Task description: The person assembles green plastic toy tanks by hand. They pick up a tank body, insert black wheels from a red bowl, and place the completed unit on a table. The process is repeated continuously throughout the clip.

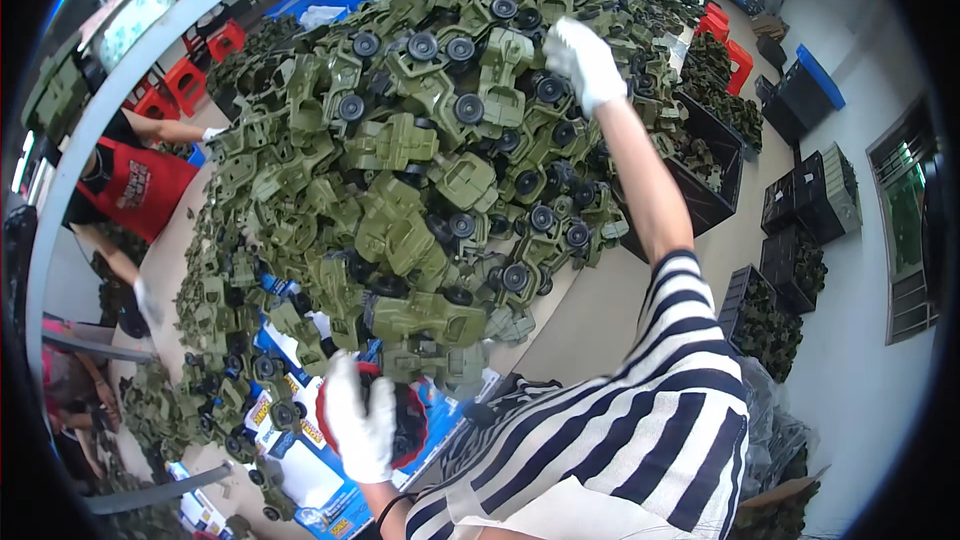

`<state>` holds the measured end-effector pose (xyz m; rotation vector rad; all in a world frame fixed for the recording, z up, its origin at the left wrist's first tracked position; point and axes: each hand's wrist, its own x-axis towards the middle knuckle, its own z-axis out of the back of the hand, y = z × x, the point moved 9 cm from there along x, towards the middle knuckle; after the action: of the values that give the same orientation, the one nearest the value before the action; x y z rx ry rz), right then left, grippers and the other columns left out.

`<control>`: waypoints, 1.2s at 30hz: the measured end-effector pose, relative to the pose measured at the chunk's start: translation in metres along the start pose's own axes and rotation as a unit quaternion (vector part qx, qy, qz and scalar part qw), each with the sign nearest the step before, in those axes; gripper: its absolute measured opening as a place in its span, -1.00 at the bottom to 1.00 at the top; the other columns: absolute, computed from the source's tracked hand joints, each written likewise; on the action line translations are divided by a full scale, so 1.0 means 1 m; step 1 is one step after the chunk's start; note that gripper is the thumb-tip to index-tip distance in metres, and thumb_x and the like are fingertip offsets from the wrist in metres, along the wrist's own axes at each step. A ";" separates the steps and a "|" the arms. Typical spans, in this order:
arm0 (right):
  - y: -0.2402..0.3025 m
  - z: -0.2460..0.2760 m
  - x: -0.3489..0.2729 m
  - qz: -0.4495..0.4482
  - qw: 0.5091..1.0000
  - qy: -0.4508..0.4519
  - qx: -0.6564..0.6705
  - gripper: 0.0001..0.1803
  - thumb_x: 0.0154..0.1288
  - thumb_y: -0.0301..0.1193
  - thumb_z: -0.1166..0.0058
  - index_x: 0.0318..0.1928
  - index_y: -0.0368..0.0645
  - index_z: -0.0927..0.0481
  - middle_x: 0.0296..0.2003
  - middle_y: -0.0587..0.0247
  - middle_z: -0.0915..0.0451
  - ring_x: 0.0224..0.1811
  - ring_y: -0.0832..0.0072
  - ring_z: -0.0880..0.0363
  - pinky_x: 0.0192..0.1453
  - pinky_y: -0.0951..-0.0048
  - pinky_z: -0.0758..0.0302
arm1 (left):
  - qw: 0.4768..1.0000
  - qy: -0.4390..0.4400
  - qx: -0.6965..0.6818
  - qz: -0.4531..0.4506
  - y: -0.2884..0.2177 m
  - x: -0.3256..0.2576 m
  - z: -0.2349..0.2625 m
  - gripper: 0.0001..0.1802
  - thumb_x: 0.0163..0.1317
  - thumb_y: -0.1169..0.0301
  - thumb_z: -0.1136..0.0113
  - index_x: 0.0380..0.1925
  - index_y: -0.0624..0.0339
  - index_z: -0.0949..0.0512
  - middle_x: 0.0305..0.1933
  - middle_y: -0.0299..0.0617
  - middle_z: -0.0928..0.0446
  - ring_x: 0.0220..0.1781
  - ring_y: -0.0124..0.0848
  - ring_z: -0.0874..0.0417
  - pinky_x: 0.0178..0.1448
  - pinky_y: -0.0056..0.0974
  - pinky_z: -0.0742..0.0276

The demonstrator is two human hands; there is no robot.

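Two white-gloved hands were in position over the counter (185, 215). The toy trucks (400, 230), green with black wheels, formed one pile over most of it; they overlapped too densely for a full count.

Right hand (585, 62): one, extended to the pile's far right. Its fingers were partly bent against the trucks; whether they gripped one could not be determined.

Left hand (360, 425): one, near the counter's near edge, in front of one red-rimmed tub (423, 427) with black contents. Its fingers were extended and spread, with nothing visible between them.

One black crate (728, 202) stood beside the right edge. One co-worker in a red apron (155, 185) stood at the left edge.
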<state>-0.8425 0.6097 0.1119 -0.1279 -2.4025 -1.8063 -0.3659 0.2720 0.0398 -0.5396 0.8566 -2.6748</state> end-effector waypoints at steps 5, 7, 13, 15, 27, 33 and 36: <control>-0.045 -0.137 -0.247 -0.152 0.941 0.300 -0.028 -0.63 0.43 -0.32 -0.06 0.13 -0.28 -0.53 -0.02 0.12 -0.65 -0.12 0.40 -0.64 -0.07 0.38 -0.57 | 0.954 -0.150 0.107 0.238 0.149 -0.090 0.090 -0.46 0.32 0.34 -0.21 0.24 0.39 -0.42 0.35 0.17 -0.39 0.38 0.03 -0.39 0.45 -0.08 -0.24; -0.077 -0.182 -0.322 -0.190 0.890 0.403 -0.090 -0.64 0.43 -0.33 -0.06 0.12 -0.27 -0.55 -0.03 0.16 -0.65 -0.08 0.46 -0.63 0.00 0.41 -0.54 | 0.936 -0.205 0.068 0.279 0.213 -0.127 0.110 -0.43 0.33 0.35 -0.19 0.27 0.43 -0.37 0.34 0.16 -0.39 0.39 -0.06 -0.39 0.46 -0.10 -0.21; -0.171 -0.313 -0.485 -0.198 0.724 0.637 -0.177 -0.50 0.39 -0.29 -0.14 0.25 -0.28 -0.46 0.11 0.08 -0.61 0.16 0.35 -0.58 0.27 0.34 -0.47 | 0.869 -0.292 -0.186 0.352 0.395 -0.225 0.095 -0.50 0.21 0.36 -0.37 0.12 0.34 -0.51 0.10 -0.11 -0.58 0.11 -0.32 -0.55 0.26 -0.25 -0.42; -0.204 -0.358 -0.498 -0.104 0.708 0.645 -0.269 -0.45 0.36 -0.20 -0.16 0.24 -0.27 -0.46 0.08 0.08 -0.63 0.09 0.32 -0.61 0.20 0.34 -0.51 | 0.860 -0.293 -0.143 0.391 0.379 -0.217 0.083 -0.30 0.13 0.19 -0.45 0.19 0.38 -0.47 0.22 0.01 -0.51 0.26 -0.20 -0.49 0.35 -0.20 -0.34; -0.484 -0.477 -0.533 -0.354 0.762 0.394 -0.372 -0.09 -0.18 0.13 -0.50 0.04 -0.37 -0.62 0.05 0.02 -0.64 0.07 0.30 -0.62 0.11 0.27 -0.52 | 0.830 -0.133 -0.384 0.381 0.425 -0.138 -0.006 -0.27 0.13 0.10 -0.47 0.18 0.37 -0.49 0.09 -0.09 -0.58 0.11 -0.40 -0.52 0.25 -0.31 -0.39; -0.304 -0.442 -0.463 -0.031 0.746 0.370 -0.553 -0.26 0.18 0.25 -0.08 -0.08 -0.25 -0.65 -0.18 -0.21 -0.66 -0.03 0.00 -0.65 0.09 0.11 -0.56 | 0.835 -0.088 -0.307 0.449 0.453 -0.139 0.016 -0.13 0.08 -0.01 -0.48 0.18 0.47 -0.41 0.00 -0.09 -0.62 -0.08 -0.47 -0.62 0.04 -0.40 -0.52; -0.308 -0.397 -0.418 -0.083 0.748 0.234 -0.616 -0.24 0.12 0.13 -0.24 0.08 -0.26 -0.46 0.08 -0.21 -0.55 0.04 0.00 -0.62 0.13 0.10 -0.54 | 0.835 0.092 -0.284 0.463 0.419 -0.101 0.003 -0.15 0.02 0.18 -0.55 0.24 0.37 -0.38 0.00 -0.11 -0.63 -0.06 -0.42 -0.66 0.04 -0.32 -0.57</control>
<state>-0.4532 0.1481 -0.1375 0.3823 -0.6141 -2.7260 -0.2117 -0.0210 -0.2365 0.0659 1.4974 -1.5748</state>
